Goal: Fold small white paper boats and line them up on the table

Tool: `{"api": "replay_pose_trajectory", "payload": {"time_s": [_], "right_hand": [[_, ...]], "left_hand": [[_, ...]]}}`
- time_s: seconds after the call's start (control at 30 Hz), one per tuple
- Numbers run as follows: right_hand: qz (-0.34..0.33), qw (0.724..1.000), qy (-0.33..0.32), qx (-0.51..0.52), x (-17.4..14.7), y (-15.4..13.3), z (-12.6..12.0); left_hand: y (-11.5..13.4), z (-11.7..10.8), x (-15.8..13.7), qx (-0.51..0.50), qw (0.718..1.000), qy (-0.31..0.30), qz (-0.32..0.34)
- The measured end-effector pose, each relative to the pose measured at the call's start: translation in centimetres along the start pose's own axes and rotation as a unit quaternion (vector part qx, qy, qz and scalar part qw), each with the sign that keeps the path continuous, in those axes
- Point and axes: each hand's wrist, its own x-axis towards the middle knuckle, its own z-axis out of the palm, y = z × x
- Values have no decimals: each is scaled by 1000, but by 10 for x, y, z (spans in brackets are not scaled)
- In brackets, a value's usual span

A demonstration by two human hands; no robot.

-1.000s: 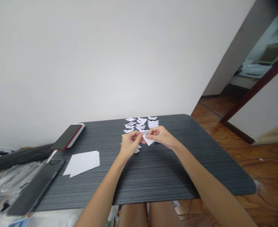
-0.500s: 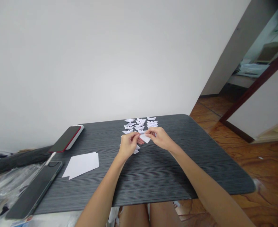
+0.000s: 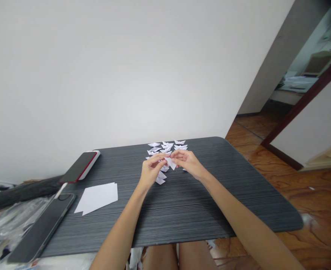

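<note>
White paper (image 3: 170, 163) sits mid-grip, the left hand (image 3: 150, 169) and right hand (image 3: 190, 164) pinching its 2 sides, paper boats (image 3: 154, 144) just beyond. Light, even pressure from each side should keep folds crisp.

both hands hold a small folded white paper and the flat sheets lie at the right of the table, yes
Not quite: the head view shows the flat sheets at the left of the table. The left hand and right hand do hold the folded paper.
</note>
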Motion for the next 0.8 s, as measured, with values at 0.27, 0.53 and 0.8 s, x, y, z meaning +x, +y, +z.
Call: {"api": "replay_pose_trajectory", "payload": {"time_s": [0.27,0.53,0.8], "right_hand": [[-33,999,-8,-38,-2,-1,4],[-3,997,-28,-66,-5,-3,3],[52,991,-108,-62,-8,-10,-13]], "left_hand": [[0,3,-1,17,999,48,8],[-1,4,-2,18,999,33,0],[-1,10,-4,32,988,-6,-149]]}}
